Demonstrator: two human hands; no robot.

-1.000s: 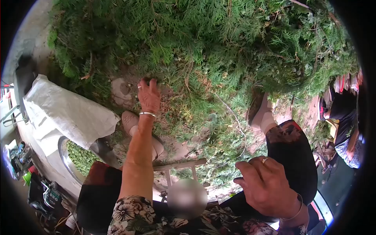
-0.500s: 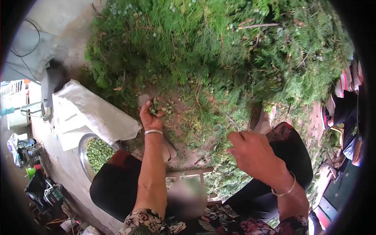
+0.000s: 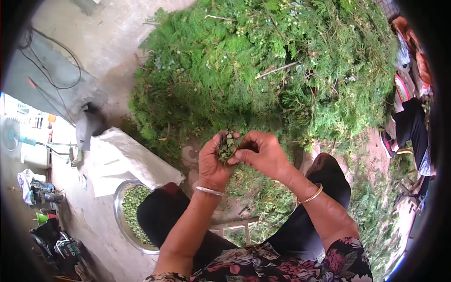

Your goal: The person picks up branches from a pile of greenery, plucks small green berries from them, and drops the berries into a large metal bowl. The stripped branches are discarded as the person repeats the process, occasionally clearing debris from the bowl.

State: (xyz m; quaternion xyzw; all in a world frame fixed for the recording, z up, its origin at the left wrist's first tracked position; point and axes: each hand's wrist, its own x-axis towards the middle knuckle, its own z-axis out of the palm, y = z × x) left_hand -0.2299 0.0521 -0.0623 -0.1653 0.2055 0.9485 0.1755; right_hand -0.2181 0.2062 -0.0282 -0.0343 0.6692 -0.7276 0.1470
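Small green conifer cones with bits of leafy sprig [image 3: 227, 147] lie cupped in my left hand [image 3: 212, 162], its fingers curled around them. My right hand [image 3: 265, 154] meets it from the right, thumb and fingers pinched at the edge of the same bunch. What exactly sits between the right fingertips is partly hidden. Both hands are above the ground between my knees, just in front of a big heap of cut green conifer branches [image 3: 244, 80]. A round metal basin [image 3: 117, 214] by my left knee contains many loose green cones [image 3: 135, 209].
A white sack [image 3: 134, 157] lies beyond the basin. Below my arms is part of a wooden frame [image 3: 246, 228]. At the right edge are another person's dark-clothed leg [image 3: 409, 123] and shoe. A fan [image 3: 10, 134] and a dark machine [image 3: 58, 244] stand at left.
My right hand has moved left and forward to meet the left hand, which has shifted right with the cones. The view has also shifted, showing more of the basin.
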